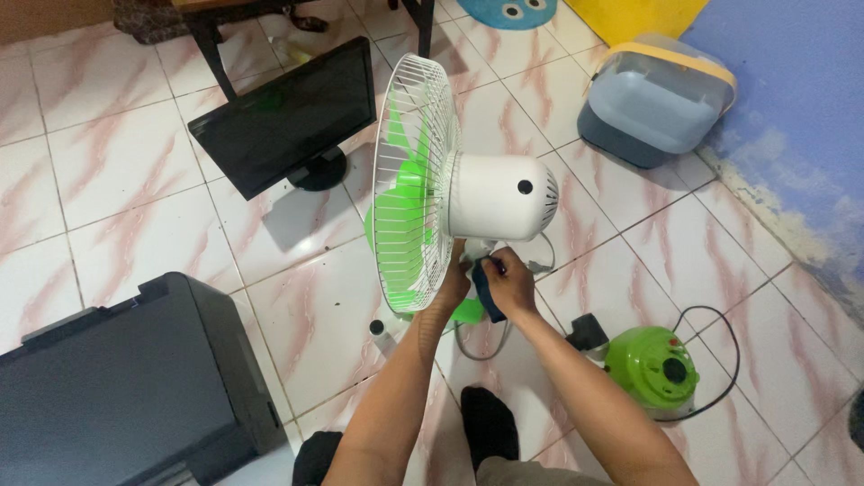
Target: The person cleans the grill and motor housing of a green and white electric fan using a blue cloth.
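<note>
1. The fingers of the right hand (510, 281) are closed around a dark blue cloth (487, 295), pressing it against the neck of a fan (468, 193) just under the white motor housing (501, 195)
2. The left hand (454, 286) sits just beside the right one, under the grille; its fingers curl around the fan's neck or lower grille, but they are mostly hidden, so I cannot tell how firmly they grip
3. The fan stands on the tiled floor (135, 207) right in front of the person, its round white wire grille (414, 180) seen nearly edge-on, with green blades (402, 211) inside
4. A grey cord (481, 346) loops on the floor below the hands
5. To the right lies a green round part with a black knob (655, 367), near a black plug block (587, 333) and ringed by a black cable (720, 360)
6. Beyond the fan a black flat monitor (288, 117) stands on its round foot
7. At lower left is a dark grey printer-like box (126, 387)
8. At upper right, near the blue wall (792, 90), sits a grey tub with a yellow-rimmed clear lid (652, 99)
9. The person's dark-socked feet (489, 423) rest on the tiles below the forearms
</note>
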